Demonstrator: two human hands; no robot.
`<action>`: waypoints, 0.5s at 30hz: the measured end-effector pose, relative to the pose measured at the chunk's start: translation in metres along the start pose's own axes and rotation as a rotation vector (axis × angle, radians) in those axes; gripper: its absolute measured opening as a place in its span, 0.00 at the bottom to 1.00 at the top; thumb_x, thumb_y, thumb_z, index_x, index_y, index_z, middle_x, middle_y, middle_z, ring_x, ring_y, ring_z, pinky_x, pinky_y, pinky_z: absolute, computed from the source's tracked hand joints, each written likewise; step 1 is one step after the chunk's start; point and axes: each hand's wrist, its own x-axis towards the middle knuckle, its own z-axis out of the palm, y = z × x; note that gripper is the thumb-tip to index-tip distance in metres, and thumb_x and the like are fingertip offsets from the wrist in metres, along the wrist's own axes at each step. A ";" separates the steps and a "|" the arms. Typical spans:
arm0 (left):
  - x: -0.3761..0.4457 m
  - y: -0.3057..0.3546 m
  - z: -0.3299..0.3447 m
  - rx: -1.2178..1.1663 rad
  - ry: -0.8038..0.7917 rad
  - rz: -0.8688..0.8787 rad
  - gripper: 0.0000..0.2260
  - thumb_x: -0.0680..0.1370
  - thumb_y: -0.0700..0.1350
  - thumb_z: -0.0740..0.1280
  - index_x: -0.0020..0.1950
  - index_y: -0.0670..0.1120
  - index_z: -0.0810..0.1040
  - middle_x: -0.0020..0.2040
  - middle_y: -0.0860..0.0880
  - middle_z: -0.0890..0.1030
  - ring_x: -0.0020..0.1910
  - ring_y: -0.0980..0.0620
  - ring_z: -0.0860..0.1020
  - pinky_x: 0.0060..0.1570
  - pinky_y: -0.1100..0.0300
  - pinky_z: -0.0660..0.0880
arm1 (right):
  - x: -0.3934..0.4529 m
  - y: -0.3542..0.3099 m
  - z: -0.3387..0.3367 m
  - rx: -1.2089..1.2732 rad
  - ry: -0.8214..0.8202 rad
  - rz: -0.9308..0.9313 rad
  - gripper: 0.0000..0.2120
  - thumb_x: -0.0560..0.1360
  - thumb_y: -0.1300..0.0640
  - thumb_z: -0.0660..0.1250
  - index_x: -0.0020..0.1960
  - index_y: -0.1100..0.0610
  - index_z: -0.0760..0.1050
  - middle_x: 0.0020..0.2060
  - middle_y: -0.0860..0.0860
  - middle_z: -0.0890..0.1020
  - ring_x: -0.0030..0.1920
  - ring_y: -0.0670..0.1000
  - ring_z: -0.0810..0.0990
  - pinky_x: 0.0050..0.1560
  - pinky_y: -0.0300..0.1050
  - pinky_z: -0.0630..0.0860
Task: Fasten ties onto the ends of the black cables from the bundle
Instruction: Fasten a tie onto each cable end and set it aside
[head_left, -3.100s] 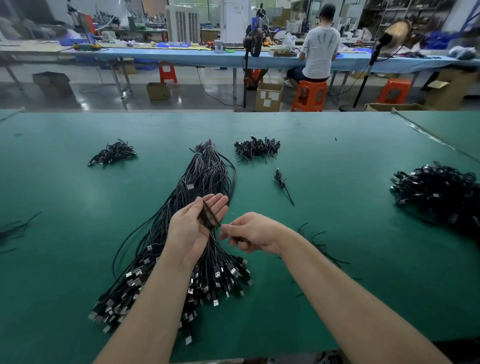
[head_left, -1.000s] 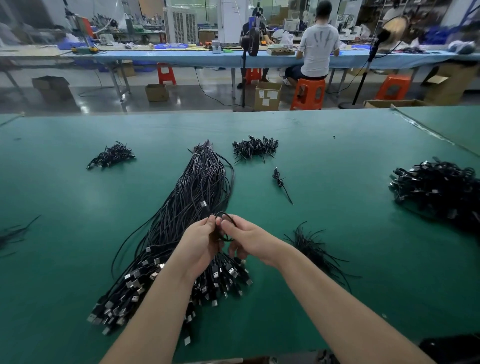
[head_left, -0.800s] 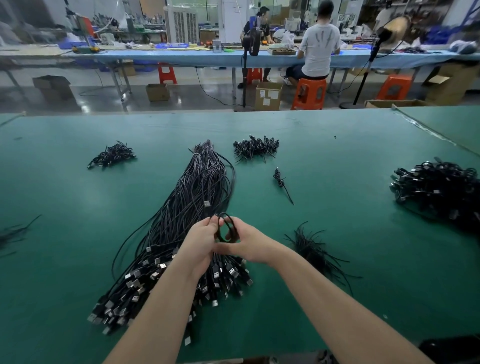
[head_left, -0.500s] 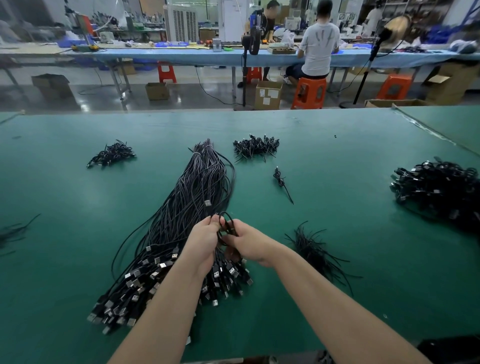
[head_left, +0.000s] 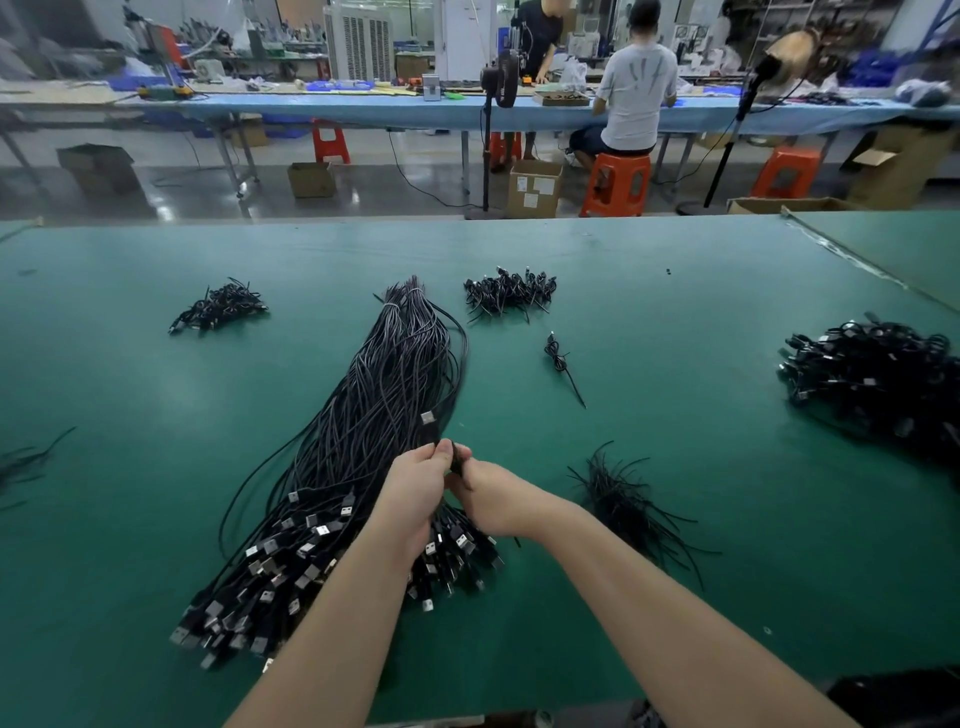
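One coiled cable (head_left: 451, 457) is pinched between left hand (head_left: 415, 486) and right hand (head_left: 498, 501), fingers curled; big bundle (head_left: 363, 441) left untied, finished pile (head_left: 878, 374) small.

Surface (head_left: 675, 291): green, matte, wide; a second green panel adjoins at the far right.

Laid directly on it:
- Bundle (head_left: 374, 415) of long black cables, at centre, run from far to near; metal-tipped plugs (head_left: 270, 577) are fanned at the near end.
- Small heap (head_left: 221, 309) of coiled black cables, far left.
- Second small heap (head_left: 509, 293), just right of the bundle's far end.
- Single tied cable (head_left: 561, 364), between that heap and the near ties.
- Loose black ties (head_left: 623, 504), in a spray at near right.
- Large pile (head_left: 872, 374) of coiled cables, at the right edge.
- Few black strands (head_left: 26, 462), at the left edge.
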 end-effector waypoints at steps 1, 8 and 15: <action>0.000 0.000 -0.003 -0.017 -0.024 0.011 0.14 0.85 0.43 0.62 0.45 0.43 0.85 0.44 0.45 0.85 0.48 0.46 0.79 0.58 0.49 0.73 | -0.001 -0.001 -0.002 0.077 -0.014 0.006 0.14 0.86 0.56 0.52 0.64 0.60 0.72 0.46 0.59 0.79 0.41 0.55 0.77 0.38 0.50 0.74; 0.004 0.005 -0.028 -0.237 -0.144 -0.068 0.10 0.70 0.44 0.75 0.48 0.40 0.86 0.44 0.43 0.85 0.41 0.49 0.82 0.44 0.56 0.80 | -0.007 0.001 -0.010 0.761 -0.125 0.095 0.11 0.86 0.48 0.52 0.53 0.54 0.66 0.29 0.46 0.63 0.26 0.45 0.59 0.25 0.37 0.60; 0.004 0.011 -0.028 0.303 -0.075 0.123 0.14 0.74 0.57 0.75 0.52 0.49 0.84 0.35 0.53 0.79 0.31 0.55 0.74 0.32 0.59 0.70 | -0.007 -0.002 -0.008 0.337 -0.068 0.074 0.13 0.86 0.53 0.50 0.65 0.55 0.68 0.34 0.47 0.70 0.28 0.45 0.64 0.26 0.39 0.65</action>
